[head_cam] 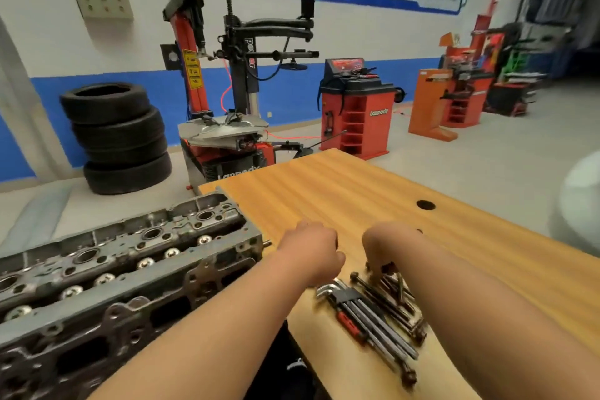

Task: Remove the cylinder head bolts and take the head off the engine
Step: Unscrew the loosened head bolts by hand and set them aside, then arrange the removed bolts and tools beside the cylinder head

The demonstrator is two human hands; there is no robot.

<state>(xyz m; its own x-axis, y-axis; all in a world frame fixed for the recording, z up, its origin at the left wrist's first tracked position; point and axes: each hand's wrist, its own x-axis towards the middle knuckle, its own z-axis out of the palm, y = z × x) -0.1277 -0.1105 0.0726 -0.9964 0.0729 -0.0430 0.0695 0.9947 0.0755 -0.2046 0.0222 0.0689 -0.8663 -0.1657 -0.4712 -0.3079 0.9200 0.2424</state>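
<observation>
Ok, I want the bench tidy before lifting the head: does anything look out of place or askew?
Nothing spilled or broken shows. The long bolts lie loose and crossed, not lined up, beside the hex key set near the table's front edge, where they might roll off.

The desk (341, 191) has an orange-brown wooden top with a streaked grain. A round dark hole (425, 204) is cut through it toward 1 o'clock. Near its 6 o'clock edge lies a set of hex keys (360, 312) in a red and black holder, fanned out with the bent ends toward 11 o'clock. Just beside the set, at its 3 o'clock side, lie several long bolts (397, 308), dark and blurred, roughly parallel to the keys. A cylinder head (130, 256) stands at the desk's 9 o'clock edge; what carries it cannot be told
</observation>
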